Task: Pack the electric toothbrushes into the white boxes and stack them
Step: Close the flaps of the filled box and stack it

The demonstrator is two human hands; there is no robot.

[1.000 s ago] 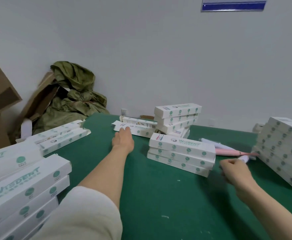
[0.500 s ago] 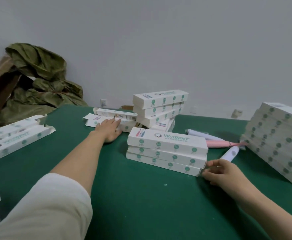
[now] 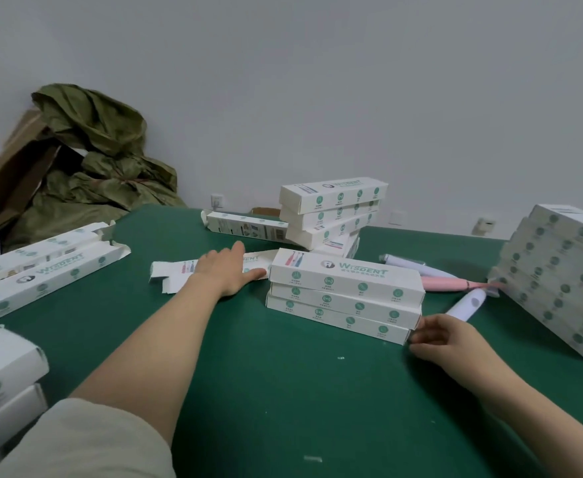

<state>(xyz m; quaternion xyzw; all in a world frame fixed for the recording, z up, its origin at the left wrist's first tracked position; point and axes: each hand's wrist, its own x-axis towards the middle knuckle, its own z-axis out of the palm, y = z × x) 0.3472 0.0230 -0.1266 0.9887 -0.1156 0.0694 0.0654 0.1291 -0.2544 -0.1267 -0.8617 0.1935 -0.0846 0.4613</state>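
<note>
Left hand (image 3: 229, 270) flat, fingers straight, pressing on an open-ended box (image 3: 172, 270) just left of the three-box stack (image 3: 345, 294). Right hand (image 3: 445, 336) loosely curled, gripping nothing, fingertips at the stack's bottom right end. White toothbrush (image 3: 466, 303) and pink toothbrush (image 3: 445, 282) lie unpacked on the green table (image 3: 283, 391) just behind it.

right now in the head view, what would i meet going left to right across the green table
open-flapped boxes → left hand → three-box stack → right hand → leaning box pile
</note>
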